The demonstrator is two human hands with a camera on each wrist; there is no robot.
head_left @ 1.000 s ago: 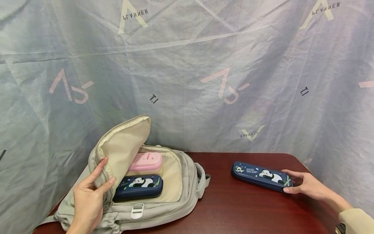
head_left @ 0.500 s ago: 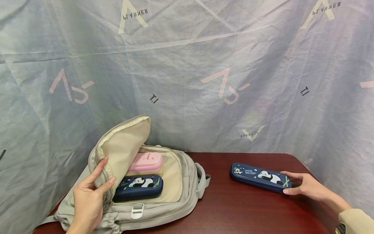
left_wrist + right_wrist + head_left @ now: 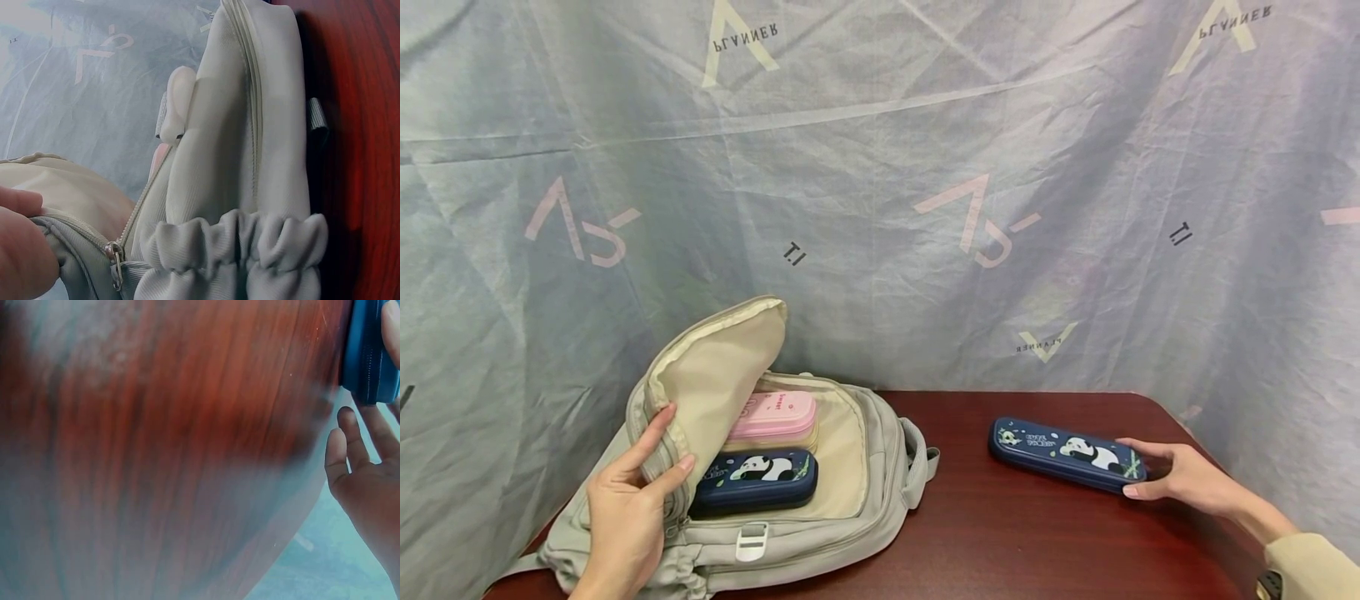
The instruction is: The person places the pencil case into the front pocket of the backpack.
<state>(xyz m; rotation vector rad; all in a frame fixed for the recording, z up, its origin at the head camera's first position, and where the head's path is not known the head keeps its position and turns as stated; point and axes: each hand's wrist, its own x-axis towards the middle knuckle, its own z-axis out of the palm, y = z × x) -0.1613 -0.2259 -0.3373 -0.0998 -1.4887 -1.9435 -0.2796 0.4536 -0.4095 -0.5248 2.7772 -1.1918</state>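
A light grey-green backpack (image 3: 820,546) lies on its back at the left of the table with its zipped flap (image 3: 718,367) raised. My left hand (image 3: 628,504) pinches the flap's edge between thumb and fingers. Inside sit a pink pencil case (image 3: 782,412), stacked over a yellowish one, and a navy panda pencil case (image 3: 767,479) nearer the front; the flap hides their left ends. At the right, my right hand (image 3: 1187,479) grips the right end of another navy panda pencil case (image 3: 1060,454). The right wrist view shows only that case's end (image 3: 369,356), by the fingers.
The dark red table (image 3: 985,533) spans the area between backpack and right hand. Grey printed cloth (image 3: 880,208) hangs behind and along the sides. A strap loop (image 3: 921,462) sticks out from the backpack's right side; a white buckle (image 3: 752,542) is on its front.
My right hand and the navy panda pencil case in it have shifted slightly to the left. The left hand, flap and backpack stay as they were.
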